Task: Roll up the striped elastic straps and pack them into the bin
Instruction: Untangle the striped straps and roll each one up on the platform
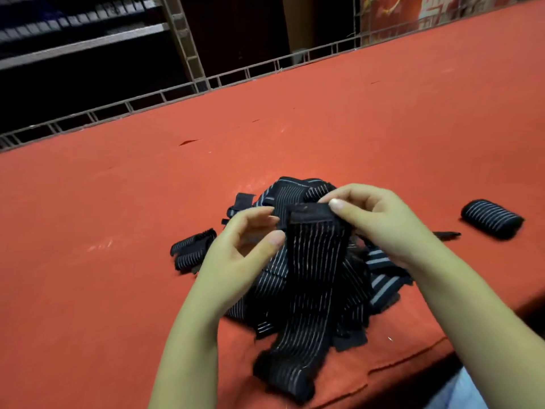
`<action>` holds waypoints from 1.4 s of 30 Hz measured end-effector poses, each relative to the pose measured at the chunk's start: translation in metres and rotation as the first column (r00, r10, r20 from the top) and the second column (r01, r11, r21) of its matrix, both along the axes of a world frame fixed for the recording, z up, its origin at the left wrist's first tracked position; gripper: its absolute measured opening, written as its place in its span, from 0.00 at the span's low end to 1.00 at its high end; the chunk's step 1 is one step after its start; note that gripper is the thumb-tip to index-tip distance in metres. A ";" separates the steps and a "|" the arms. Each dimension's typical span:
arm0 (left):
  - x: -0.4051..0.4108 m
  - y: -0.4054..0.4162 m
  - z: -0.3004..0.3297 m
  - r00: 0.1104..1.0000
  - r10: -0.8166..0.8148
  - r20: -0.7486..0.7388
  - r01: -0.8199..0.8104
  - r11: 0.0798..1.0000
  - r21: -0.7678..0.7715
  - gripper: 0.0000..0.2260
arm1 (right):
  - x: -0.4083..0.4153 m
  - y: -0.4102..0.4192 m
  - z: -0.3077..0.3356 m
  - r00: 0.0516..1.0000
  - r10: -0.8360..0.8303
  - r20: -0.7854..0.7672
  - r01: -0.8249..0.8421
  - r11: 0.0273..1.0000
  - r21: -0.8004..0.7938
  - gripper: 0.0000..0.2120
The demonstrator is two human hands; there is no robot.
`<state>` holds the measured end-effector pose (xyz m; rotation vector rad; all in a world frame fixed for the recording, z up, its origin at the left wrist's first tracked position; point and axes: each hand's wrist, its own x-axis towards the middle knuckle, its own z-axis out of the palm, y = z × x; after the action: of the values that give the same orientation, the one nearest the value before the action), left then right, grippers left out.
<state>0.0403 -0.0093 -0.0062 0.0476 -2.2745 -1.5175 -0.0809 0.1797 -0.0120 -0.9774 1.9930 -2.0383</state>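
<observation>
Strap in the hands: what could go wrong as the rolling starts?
The strap trails down over the loose pile, so rolling may snag or drag others along. Only the right hand pinches its top end; the left hand looks open, so the roll might start crooked. No bin is in view.

Workshop: red-covered worktable (pixel 324 119), wire racks (pixel 188 51) behind

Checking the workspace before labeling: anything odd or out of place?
No bin is in view. One rolled strap lies alone on the red table, right of the loose pile. Small dark scraps dot the cloth, e.g.. Nothing looks damaged.
</observation>
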 end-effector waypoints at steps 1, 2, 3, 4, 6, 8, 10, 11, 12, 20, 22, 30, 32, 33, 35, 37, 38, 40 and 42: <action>-0.001 0.001 -0.003 1.000 -0.006 -0.006 0.006 1.000 0.003 0.18 | 0.005 -0.005 0.001 0.999 0.044 -0.006 -0.044 0.999 0.020 0.10; -0.002 0.003 -0.005 1.000 0.001 -0.011 -0.001 1.000 0.001 0.15 | 0.009 -0.010 0.001 0.997 0.083 -0.011 -0.082 0.996 0.047 0.10; -0.002 0.005 -0.008 0.999 0.027 -0.023 -0.027 1.000 -0.001 0.10 | 0.012 -0.015 0.000 0.993 0.115 -0.019 -0.113 0.990 0.082 0.09; -0.001 0.005 -0.010 0.998 0.059 -0.037 -0.059 0.998 0.006 0.05 | 0.015 -0.019 -0.001 0.990 0.138 -0.030 -0.134 0.984 0.114 0.09; 0.002 0.002 -0.017 0.991 0.131 -0.027 -0.130 0.991 0.027 0.05 | 0.013 -0.028 -0.005 0.994 0.102 -0.028 -0.098 0.985 0.139 0.09; 0.009 -0.004 -0.026 0.983 0.178 0.041 -0.180 0.982 0.058 0.05 | 0.005 -0.037 -0.010 1.000 0.012 -0.019 -0.008 0.985 0.174 0.07; 0.017 -0.012 -0.034 0.972 0.208 0.114 -0.219 0.971 0.099 0.04 | -0.007 -0.048 -0.016 0.991 -0.035 -0.131 0.077 0.941 0.330 0.05; 0.020 -0.016 -0.038 0.966 0.216 0.141 -0.233 0.966 0.113 0.04 | -0.013 -0.054 -0.021 0.982 -0.026 -0.187 0.104 0.900 0.424 0.07; 0.022 -0.017 -0.040 0.961 0.224 0.162 -0.245 0.962 0.122 0.03 | -0.019 -0.061 -0.025 0.975 0.002 -0.221 0.112 0.858 0.502 0.10; 0.018 -0.021 -0.040 0.952 0.221 0.210 -0.250 0.961 0.120 0.03 | -0.028 -0.103 -0.043 0.884 0.179 -0.433 0.201 0.690 0.696 0.10; 0.017 -0.021 -0.041 0.952 0.219 0.213 -0.249 0.960 0.126 0.04 | -0.030 -0.104 -0.046 0.875 0.150 -0.460 0.259 0.658 0.707 0.07; 0.015 -0.023 -0.039 0.951 0.301 0.069 -0.309 0.933 0.184 0.04 | -0.045 -0.077 0.000 0.982 -0.174 -0.073 0.187 0.944 0.272 0.06; 0.014 -0.024 -0.034 0.952 0.304 0.015 -0.302 0.936 0.181 0.04 | -0.049 -0.066 0.022 0.982 -0.142 0.121 0.132 0.987 0.089 0.07; 0.013 -0.024 -0.031 0.956 0.292 -0.008 -0.286 0.940 0.184 0.03 | -0.050 -0.060 0.032 0.977 -0.103 0.187 0.103 0.995 0.009 0.07; 0.008 -0.021 -0.022 0.970 0.238 -0.057 -0.221 0.951 0.216 0.03 | -0.051 -0.052 0.048 0.962 -0.034 0.272 0.067 0.991 -0.114 0.07; 0.002 -0.018 -0.014 0.981 0.165 -0.106 -0.137 0.964 0.229 0.05 | -0.051 -0.046 0.060 0.949 -0.003 0.315 0.064 0.981 -0.183 0.07; -0.002 -0.017 -0.010 0.984 0.126 -0.127 -0.096 0.970 0.222 0.04 | -0.051 -0.044 0.065 0.947 0.003 0.322 0.065 0.978 -0.200 0.07; -0.008 -0.016 0.001 0.984 0.062 -0.165 -0.027 0.979 0.202 0.01 | -0.050 -0.041 0.073 0.947 0.014 0.320 0.060 0.974 -0.219 0.06; -0.014 -0.018 0.013 0.978 0.030 -0.206 0.014 0.977 0.212 0.05 | -0.051 -0.040 0.079 0.944 0.029 0.328 0.056 0.967 -0.248 0.06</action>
<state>0.0259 -0.0276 0.0072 -0.0403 -1.9421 -1.6717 -0.1316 0.1401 0.0671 -0.6040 1.6025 -2.3250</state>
